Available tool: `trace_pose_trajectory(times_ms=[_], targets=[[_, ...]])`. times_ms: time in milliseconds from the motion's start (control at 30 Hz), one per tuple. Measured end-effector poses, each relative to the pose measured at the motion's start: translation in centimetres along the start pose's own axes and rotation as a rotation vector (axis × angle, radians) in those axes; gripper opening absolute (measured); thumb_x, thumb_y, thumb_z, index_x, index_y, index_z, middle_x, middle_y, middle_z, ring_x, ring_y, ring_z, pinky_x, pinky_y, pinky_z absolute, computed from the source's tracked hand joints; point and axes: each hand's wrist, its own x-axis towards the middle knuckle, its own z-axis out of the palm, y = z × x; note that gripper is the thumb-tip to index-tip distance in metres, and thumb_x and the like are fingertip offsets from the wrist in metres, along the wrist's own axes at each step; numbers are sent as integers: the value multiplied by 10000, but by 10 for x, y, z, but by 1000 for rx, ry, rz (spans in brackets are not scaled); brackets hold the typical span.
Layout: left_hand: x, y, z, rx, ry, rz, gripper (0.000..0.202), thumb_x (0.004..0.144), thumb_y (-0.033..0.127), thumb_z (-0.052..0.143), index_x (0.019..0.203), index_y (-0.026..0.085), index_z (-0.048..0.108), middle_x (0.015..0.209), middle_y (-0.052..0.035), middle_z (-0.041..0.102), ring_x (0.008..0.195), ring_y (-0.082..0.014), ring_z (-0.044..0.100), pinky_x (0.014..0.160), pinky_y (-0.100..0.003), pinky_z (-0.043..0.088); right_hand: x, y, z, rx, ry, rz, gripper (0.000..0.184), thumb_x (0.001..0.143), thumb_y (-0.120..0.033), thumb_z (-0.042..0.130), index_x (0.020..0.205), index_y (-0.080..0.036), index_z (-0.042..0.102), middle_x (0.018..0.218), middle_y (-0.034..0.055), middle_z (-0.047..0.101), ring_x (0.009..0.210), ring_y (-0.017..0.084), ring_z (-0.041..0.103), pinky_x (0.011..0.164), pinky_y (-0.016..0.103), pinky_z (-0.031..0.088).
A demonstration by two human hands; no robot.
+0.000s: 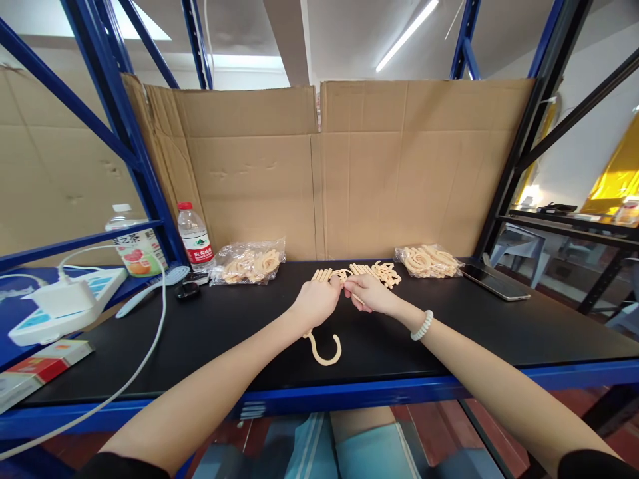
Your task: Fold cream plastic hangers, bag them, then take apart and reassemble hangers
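Note:
My left hand (319,304) is closed over the middle of the black tabletop. From beneath it a pale, wood-coloured hook-shaped piece (327,361) curves towards me, its other end hidden by the hand. Thumb and fingers of my right hand (369,293) are pinched together right beside the left, with a short pale stick (357,300) showing under them. Just beyond the hands lie a row of pale sticks (363,269), more sticks (322,273) on the left, and a small heap of curved pale pieces (387,273).
Two clear bags of pale pieces (252,265) (430,260) lie along the cardboard wall (249,179). A red-capped water bottle (194,239), a power strip (67,309) and a white cable (150,352) are left. A phone (494,282) lies right. Blue posts frame the table.

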Motion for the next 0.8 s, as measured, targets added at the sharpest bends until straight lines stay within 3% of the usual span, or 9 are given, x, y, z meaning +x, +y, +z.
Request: trace_pose_trajectory(times_ms=[167,267,333,433,567,700,800], targets=[[1,-10,-7,-60,18,-90,378,1009,321,224,1057,149,557,846,-140,688,841,-319,693,690,-383,498,2,1,-12,-96,176,-119,275,917,-282,410,685,-188,523,435,-47,505,392,96,458,487,221,406],[1,-14,-13,-106,33,-144,396,1012,349,202,1049,168,552,834,-122,688,848,-307,692,701,-372,488,6,8,-41,-144,336,-173,298,912,-357,436,763,-177,619,710,36,654,650,145,608,643,269,482],[1,-15,-13,-143,34,-175,392,1008,355,211,1012,174,559,827,-117,687,843,-305,689,700,-367,481,6,15,-66,-197,449,-191,266,876,-365,510,817,-168,678,904,83,683,876,187,628,781,300,490],[3,-16,-12,-213,41,-223,389,998,370,228,949,177,562,824,-121,685,837,-311,684,696,-367,469,4,30,-96,-267,535,-153,262,867,-333,527,892,-147,710,986,112,698,875,200,641,760,310,509],[7,-24,-8,-358,70,-293,377,981,405,255,847,193,536,735,-100,679,802,-300,683,683,-353,455,5,52,-110,-412,559,-87,188,816,-195,569,858,-137,743,960,118,702,841,208,639,765,321,499],[12,-36,-3,-577,66,-322,350,972,436,280,771,222,471,503,-18,617,642,-245,678,637,-311,457,11,72,-105,-556,488,-35,226,685,-9,569,699,-150,745,815,85,707,778,194,635,758,293,487],[14,-41,1,-768,66,-334,329,964,454,309,751,230,423,468,6,609,549,-214,664,564,-281,460,13,80,-103,-611,443,-15,287,616,53,537,664,-152,734,754,69,709,713,181,635,709,271,491]])
